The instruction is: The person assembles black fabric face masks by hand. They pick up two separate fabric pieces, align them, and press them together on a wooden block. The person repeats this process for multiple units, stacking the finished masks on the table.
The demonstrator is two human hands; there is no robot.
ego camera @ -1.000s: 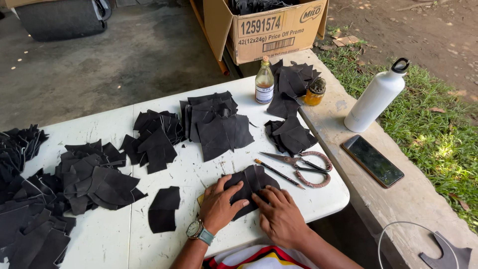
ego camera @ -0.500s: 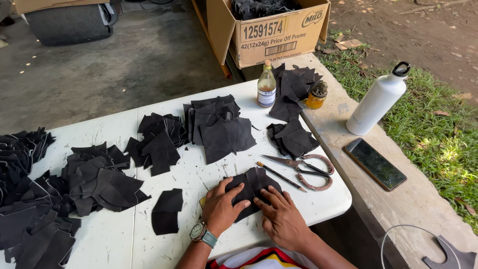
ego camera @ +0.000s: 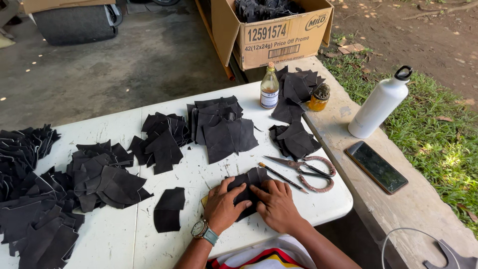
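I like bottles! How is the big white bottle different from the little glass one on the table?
The white bottle is taller and wider; the glass bottle is small and slim. The white one is solid, so its inside is hidden; the glass one is see-through with a paper label. The white one has a black looped cap and stands on the concrete ledge; the glass one has a small cap and stands on the white table. Both stand upright, closed.

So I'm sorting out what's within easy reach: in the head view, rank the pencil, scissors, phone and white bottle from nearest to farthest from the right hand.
From the right hand:
1. Pencil, just above it on the white table.
2. Scissors, a little further right, beside the pencil.
3. Phone, right, on the concrete bench.
4. White bottle, upper right, upright on the bench.
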